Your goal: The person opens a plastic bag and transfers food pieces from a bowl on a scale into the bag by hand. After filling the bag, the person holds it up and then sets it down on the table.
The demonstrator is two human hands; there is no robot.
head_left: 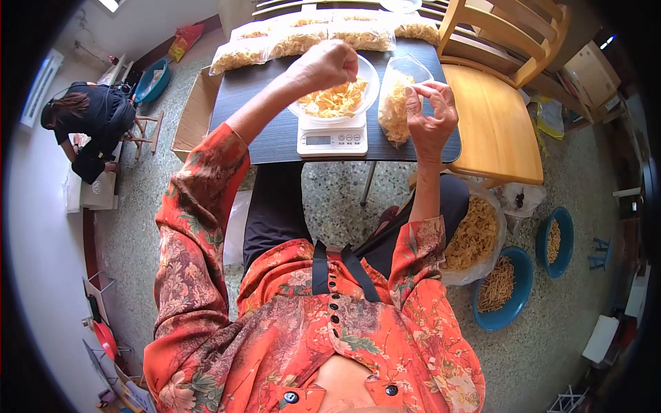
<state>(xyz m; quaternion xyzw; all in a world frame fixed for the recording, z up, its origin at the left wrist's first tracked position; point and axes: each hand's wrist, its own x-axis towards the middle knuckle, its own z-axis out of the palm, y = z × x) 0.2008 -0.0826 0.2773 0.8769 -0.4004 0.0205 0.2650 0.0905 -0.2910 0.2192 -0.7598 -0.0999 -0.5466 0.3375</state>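
A white bowl [372, 89] of yellowish dried chips or flakes [334, 103] sits on a white digital scale [332, 140] at the table's near edge. My left hand [325, 67] is closed above the bowl with fingers curled down; what it holds, if anything, is hidden. Right of the bowl, a clear plastic bag [394, 110] partly filled with similar pieces stands with its mouth open. My right hand [434, 120] is at the bag's right side, thumb and finger pinched together at its edge.
Several filled bags [299, 43] line the dark table's [268, 131] back. A wooden chair [489, 124] stands right. On the floor are a lined container of flakes [474, 237], a blue basin of sticks [506, 289] and another basin [555, 242]. Another person [93, 120] sits far left.
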